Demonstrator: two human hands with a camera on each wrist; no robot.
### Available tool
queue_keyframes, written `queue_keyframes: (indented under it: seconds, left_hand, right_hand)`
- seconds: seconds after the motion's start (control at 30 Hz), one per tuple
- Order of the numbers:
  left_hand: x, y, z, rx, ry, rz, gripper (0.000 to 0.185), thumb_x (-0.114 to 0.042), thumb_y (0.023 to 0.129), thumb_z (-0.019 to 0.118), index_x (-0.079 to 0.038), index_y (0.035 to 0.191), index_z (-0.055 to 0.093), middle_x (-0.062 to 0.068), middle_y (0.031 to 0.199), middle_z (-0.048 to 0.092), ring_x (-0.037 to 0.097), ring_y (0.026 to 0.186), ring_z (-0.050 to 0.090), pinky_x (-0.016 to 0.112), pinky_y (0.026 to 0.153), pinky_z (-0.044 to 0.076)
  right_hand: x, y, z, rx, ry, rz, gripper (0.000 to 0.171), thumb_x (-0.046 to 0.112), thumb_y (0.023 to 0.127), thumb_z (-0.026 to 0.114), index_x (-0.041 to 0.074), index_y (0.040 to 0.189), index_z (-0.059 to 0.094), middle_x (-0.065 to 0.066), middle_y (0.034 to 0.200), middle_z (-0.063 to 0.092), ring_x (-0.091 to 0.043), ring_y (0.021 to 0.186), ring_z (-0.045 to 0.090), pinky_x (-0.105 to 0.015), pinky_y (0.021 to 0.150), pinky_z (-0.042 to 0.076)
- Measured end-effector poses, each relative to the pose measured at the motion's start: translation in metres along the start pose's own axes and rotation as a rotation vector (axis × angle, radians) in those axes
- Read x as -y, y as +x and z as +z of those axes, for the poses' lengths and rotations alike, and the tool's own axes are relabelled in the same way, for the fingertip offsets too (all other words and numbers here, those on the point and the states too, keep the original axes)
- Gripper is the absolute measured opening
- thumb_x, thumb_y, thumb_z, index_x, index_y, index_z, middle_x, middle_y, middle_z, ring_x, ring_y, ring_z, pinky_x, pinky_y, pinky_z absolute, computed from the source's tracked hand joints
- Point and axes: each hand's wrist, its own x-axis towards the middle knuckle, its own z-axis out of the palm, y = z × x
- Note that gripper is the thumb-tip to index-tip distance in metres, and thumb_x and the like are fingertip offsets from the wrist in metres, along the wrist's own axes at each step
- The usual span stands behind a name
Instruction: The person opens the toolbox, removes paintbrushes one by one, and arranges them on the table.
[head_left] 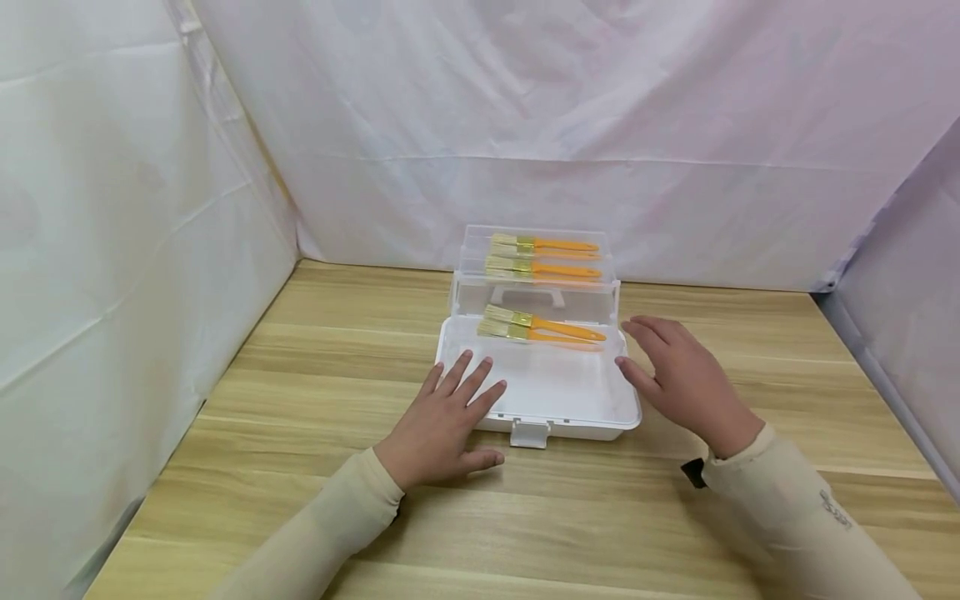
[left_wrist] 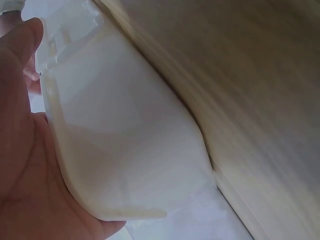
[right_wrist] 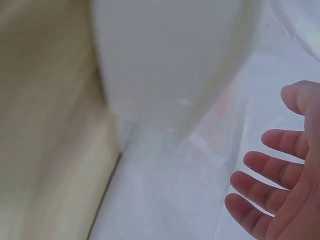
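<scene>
On the wooden table (head_left: 315, 367), toward its far middle, sits an open white plastic box (head_left: 551, 392) with a clear lid (head_left: 537, 287) standing up behind it. Two orange-handled brushes (head_left: 542, 327) lie at the far end of the tray; two more brushes (head_left: 543, 257) show at the lid. Left hand (head_left: 444, 425) lies flat, fingers spread and straight, touching the box's near-left corner. Right hand (head_left: 686, 379) hovers just beside the right wall, fingers relaxed, holding nothing. White sheeting (head_left: 525, 125) surrounds the table.
</scene>
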Motion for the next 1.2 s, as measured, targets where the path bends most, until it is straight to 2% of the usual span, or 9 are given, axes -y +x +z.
queue_keyframes:
  seconds: [0.13, 0.3, 0.47, 0.67, 0.93, 1.2]
  left_hand:
    - [-0.001, 0.000, -0.001, 0.002, -0.013, 0.001, 0.087, -0.070, 0.087, 0.056, -0.018, 0.155, 0.037, 0.011, 0.163, 0.021, 0.035, 0.151, 0.006, 0.059, 0.115, 0.015]
    - [-0.001, 0.001, -0.001, 0.004, -0.022, 0.003, 0.087, -0.069, 0.087, 0.057, -0.019, 0.154, 0.037, 0.011, 0.163, 0.021, 0.035, 0.151, 0.006, 0.059, 0.116, 0.015]
    - [-0.002, 0.001, 0.000, 0.002, -0.019, 0.005, 0.086, -0.069, 0.087, 0.057, -0.019, 0.154, 0.038, 0.011, 0.163, 0.021, 0.035, 0.151, 0.005, 0.059, 0.116, 0.015]
    - [-0.001, 0.003, 0.001, -0.005, -0.011, 0.012, 0.086, -0.069, 0.087, 0.058, -0.019, 0.154, 0.038, 0.011, 0.163, 0.022, 0.035, 0.151, 0.006, 0.059, 0.115, 0.015]
    - [0.000, 0.003, 0.003, -0.002, -0.017, 0.004, 0.086, -0.068, 0.086, 0.059, -0.020, 0.153, 0.039, 0.011, 0.163, 0.022, 0.035, 0.151, 0.006, 0.059, 0.116, 0.015]
    - [0.003, 0.001, 0.004, -0.003, 0.005, -0.002, 0.086, -0.069, 0.085, 0.060, -0.020, 0.154, 0.039, 0.011, 0.163, 0.023, 0.035, 0.151, 0.006, 0.059, 0.116, 0.015]
  right_hand:
    - [0.002, 0.013, 0.000, -0.033, 0.011, -0.019, 0.051, 0.019, 0.090, 0.072, -0.001, 0.134, 0.057, -0.020, 0.130, 0.059, -0.039, 0.119, 0.054, -0.056, 0.097, 0.044]
    - [0.008, 0.027, 0.002, -0.058, 0.094, -0.037, 0.049, 0.016, 0.090, 0.073, -0.001, 0.133, 0.057, -0.019, 0.129, 0.060, -0.039, 0.119, 0.055, -0.057, 0.096, 0.044]
    - [0.014, 0.038, 0.003, -0.006, 0.176, 0.032, 0.049, 0.014, 0.090, 0.073, -0.002, 0.134, 0.057, -0.020, 0.131, 0.059, -0.040, 0.122, 0.053, -0.058, 0.099, 0.042]
    - [0.014, 0.048, 0.003, 0.054, 0.201, 0.098, 0.051, 0.015, 0.090, 0.074, 0.003, 0.136, 0.056, -0.016, 0.135, 0.057, -0.036, 0.125, 0.052, -0.056, 0.099, 0.043]
    - [0.012, 0.066, 0.000, 0.056, 0.211, 0.028, 0.048, 0.009, 0.087, 0.077, 0.006, 0.131, 0.059, -0.012, 0.131, 0.058, -0.032, 0.120, 0.055, -0.051, 0.095, 0.047]
    - [0.009, 0.085, 0.001, 0.115, 0.234, 0.015, 0.043, 0.016, 0.087, 0.078, 0.009, 0.128, 0.064, -0.009, 0.128, 0.063, -0.029, 0.118, 0.057, -0.050, 0.096, 0.046]
